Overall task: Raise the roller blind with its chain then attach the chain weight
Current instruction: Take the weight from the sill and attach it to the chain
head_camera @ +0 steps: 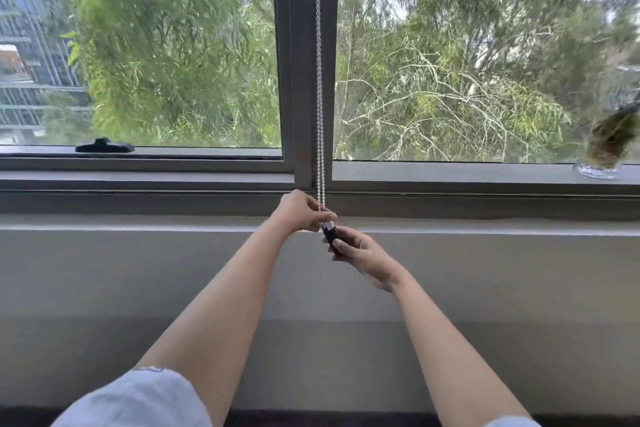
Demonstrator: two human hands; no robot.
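A white bead chain [319,80] hangs as a double strand down the grey window mullion [304,45], from the top of the view to just below the sill. My left hand [300,211] pinches the chain's bottom end. My right hand [360,253] grips a small dark chain weight [329,232], tilted, with its top end touching the chain's lower loop at my left fingertips. The roller blind itself is out of view; both panes are uncovered.
A black window handle [104,146] lies on the left frame. A clear glass vase [601,156] with brownish plant matter stands on the sill at far right. The grey sill ledge [138,222] runs across, with a plain wall below it.
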